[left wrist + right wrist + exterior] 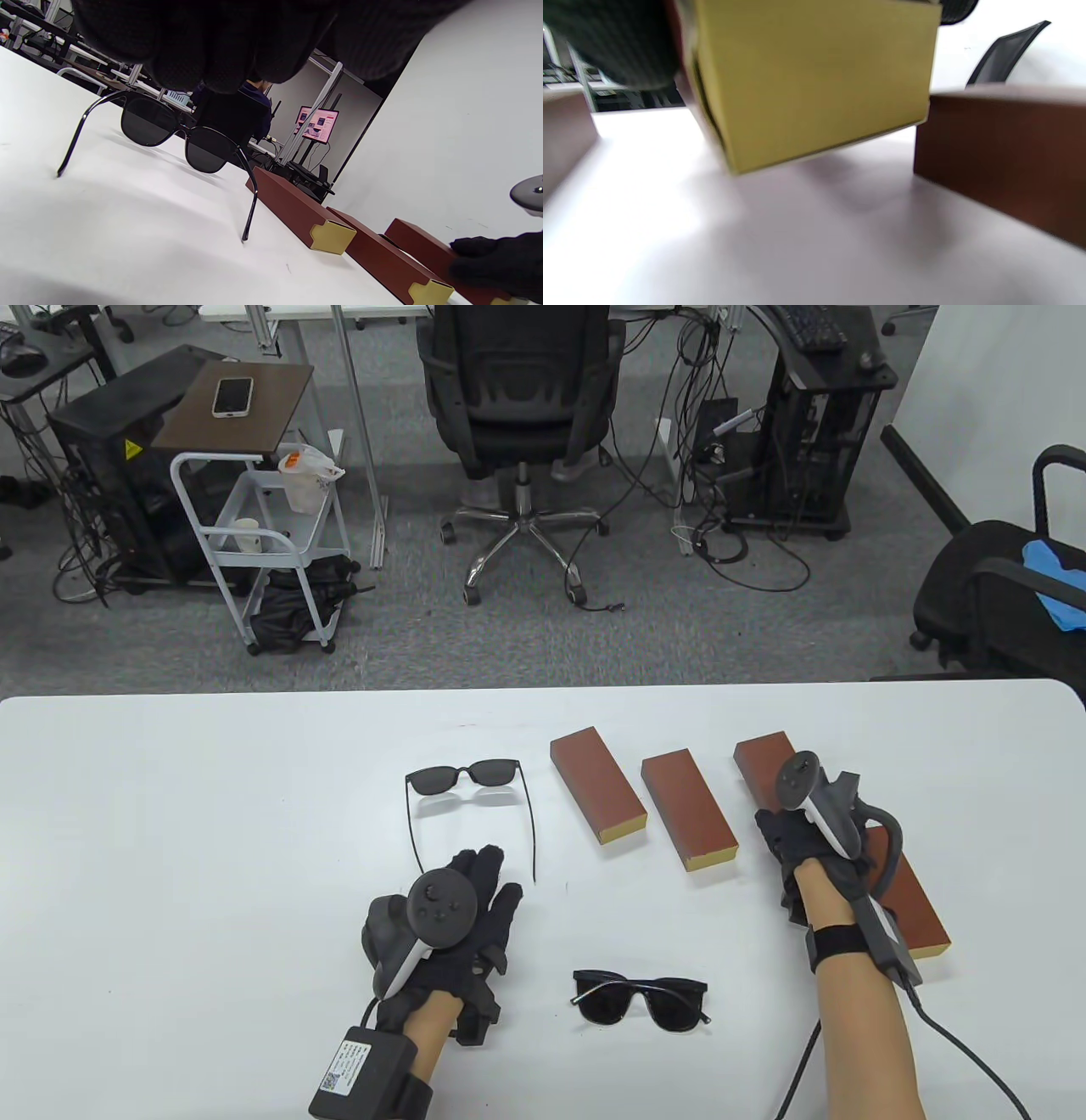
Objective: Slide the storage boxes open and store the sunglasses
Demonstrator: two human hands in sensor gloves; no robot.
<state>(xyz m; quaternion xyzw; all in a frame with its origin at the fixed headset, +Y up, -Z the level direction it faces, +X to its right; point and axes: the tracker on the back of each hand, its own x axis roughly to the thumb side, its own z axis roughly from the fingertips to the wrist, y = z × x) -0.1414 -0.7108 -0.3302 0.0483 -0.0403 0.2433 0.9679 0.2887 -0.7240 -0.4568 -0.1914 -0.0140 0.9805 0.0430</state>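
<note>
Several brown storage boxes with yellow ends lie in a row on the white table point(212, 831). My right hand point(776, 827) grips the third box point(759, 755). In the right wrist view its yellow end point(814, 80) hangs tilted just above the table, with a gloved finger point(615, 46) at its left side. An unfolded pair of sunglasses point(462, 776) stands left of the boxes, temples pointing toward me. My left hand point(488, 878) lies between those temples with fingers straight and holds nothing. A folded pair of sunglasses point(640, 997) lies near the front edge.
The first box point(598, 797) and second box point(687, 812) lie left of the held one, and a fourth box point(916, 903) lies to its right, partly under my forearm. A cable trails from my right wrist. Office chairs and a cart stand beyond the table.
</note>
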